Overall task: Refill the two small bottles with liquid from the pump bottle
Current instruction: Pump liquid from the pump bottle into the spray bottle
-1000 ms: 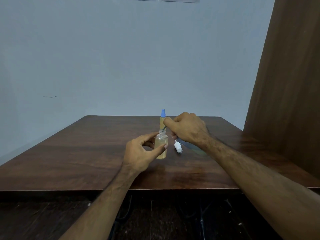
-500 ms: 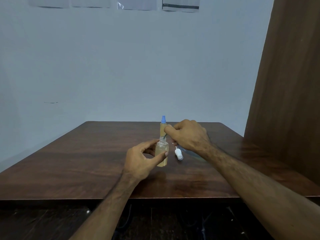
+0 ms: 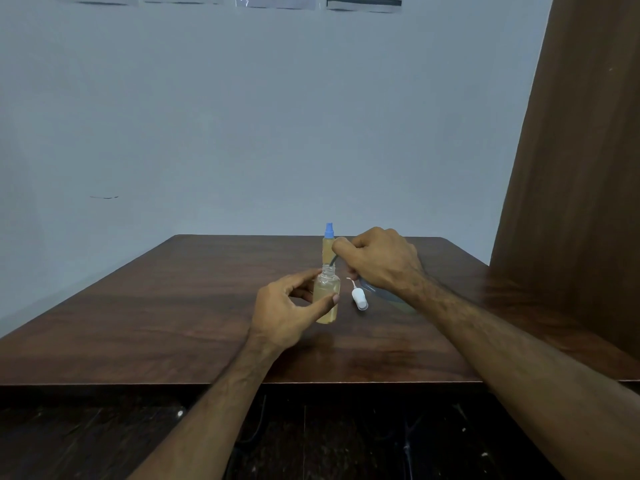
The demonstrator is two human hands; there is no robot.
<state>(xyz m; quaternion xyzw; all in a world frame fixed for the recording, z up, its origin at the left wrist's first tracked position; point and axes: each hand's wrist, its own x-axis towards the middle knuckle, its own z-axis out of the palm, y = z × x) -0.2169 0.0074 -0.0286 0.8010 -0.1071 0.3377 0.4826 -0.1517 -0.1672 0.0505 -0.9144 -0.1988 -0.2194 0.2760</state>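
Note:
A small clear bottle [image 3: 326,295] with yellowish liquid stands uncapped on the wooden table [image 3: 173,306]. My left hand [image 3: 287,306] holds it between thumb and fingers. My right hand [image 3: 379,259] is curled over the top of the pump bottle [image 3: 391,296], most of which is hidden beneath hand and wrist. The pump's dark spout points down at the small bottle's open neck. Behind stands a second small bottle [image 3: 328,249] with yellowish liquid and a blue cap. A white cap [image 3: 359,298] lies on the table just right of the open bottle.
A tall brown wooden panel [image 3: 571,168] rises along the table's right side. A pale blue wall [image 3: 242,116] stands behind the table. The table's front edge [image 3: 242,383] runs just below my forearms, with dark floor beneath.
Both hands and the bottles keep their places relative to each other. Only the camera view has shifted a little.

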